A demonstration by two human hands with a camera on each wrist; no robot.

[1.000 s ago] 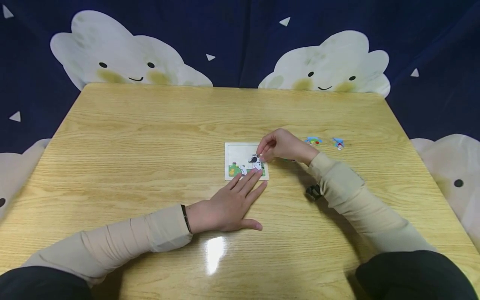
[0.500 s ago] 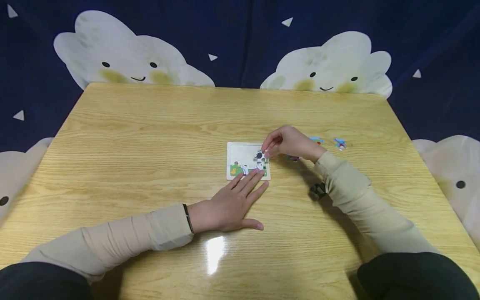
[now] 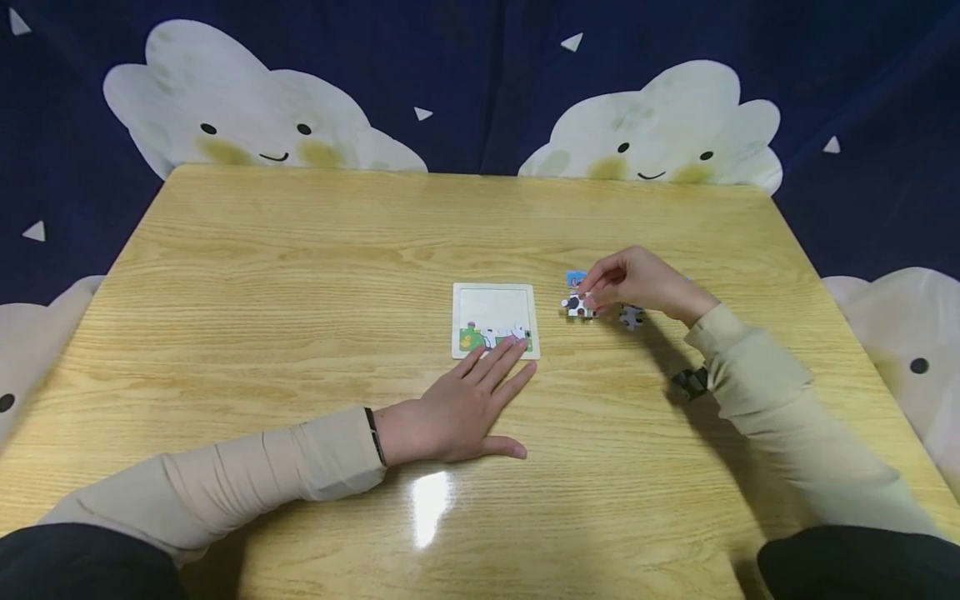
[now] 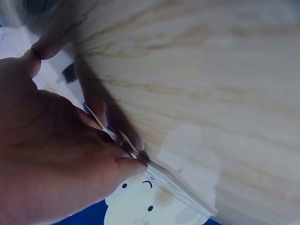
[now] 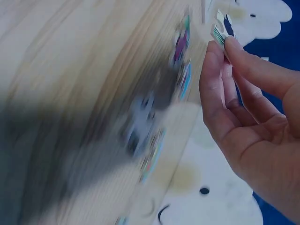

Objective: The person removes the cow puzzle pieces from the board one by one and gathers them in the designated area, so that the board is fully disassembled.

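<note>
My left hand (image 3: 468, 408) lies with fingers spread and straight, fingertips resting on the near edge of a white-framed puzzle board (image 3: 495, 307). Picture pieces with green ground and a white animal's body fill the board's lower part; its upper part is bare white. In the left wrist view the left hand (image 4: 61, 150) touches the thin board (image 4: 176, 183), seen edge-on. Right of the board, my right hand (image 3: 637, 279) pinches a white puzzle piece with a black patch (image 3: 576, 305) between thumb and fingers. The right wrist view shows that puzzle piece (image 5: 221, 28) raised off the table, above the right hand's (image 5: 253, 103) fingertips.
Loose puzzle pieces lie around the right hand: a blue one (image 3: 575, 277) just behind it and a grey-white one (image 3: 632, 317) below its palm. Another is mostly hidden behind the wrist. A dark curtain with clouds (image 3: 270, 108) hangs past the table's far edge.
The right hand has carried the black-and-white puzzle piece from over the board's right side to the loose pieces on the right. The left hand has stayed in place.
</note>
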